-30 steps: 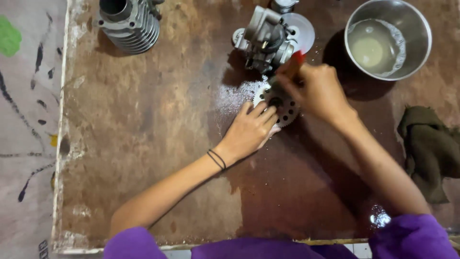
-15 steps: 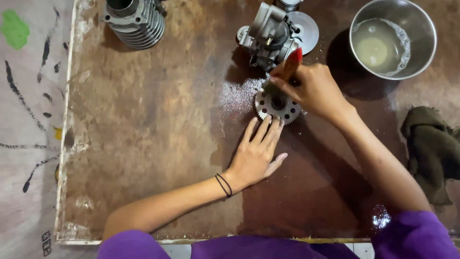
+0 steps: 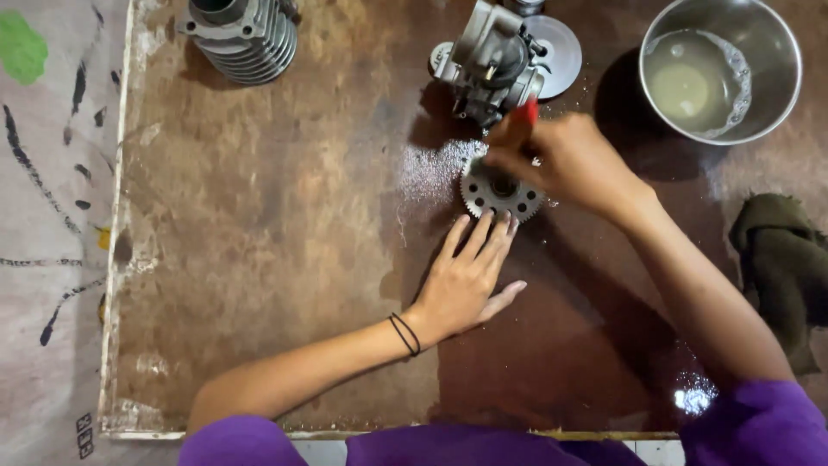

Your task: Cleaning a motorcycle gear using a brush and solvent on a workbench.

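A round toothed metal gear (image 3: 498,192) lies flat on the brown board (image 3: 259,259), with white foam spread around it. My left hand (image 3: 470,272) rests flat on the board, fingers apart, fingertips touching the gear's near edge. My right hand (image 3: 565,160) is over the gear's far side, closed around a small tool with a red handle (image 3: 528,110); the tool's working end is hidden under my fingers. A black band circles my left wrist.
A grey carburettor-like part (image 3: 492,60) stands just behind the gear beside a metal disc (image 3: 556,52). A finned cylinder (image 3: 241,34) is at the far left. A steel bowl of soapy liquid (image 3: 720,69) sits far right. A dark green rag (image 3: 780,267) lies at the right edge.
My left hand has slid back off the gear and now only its fingertips touch the near edge. My right hand stays on the gear with the red-handled tool.
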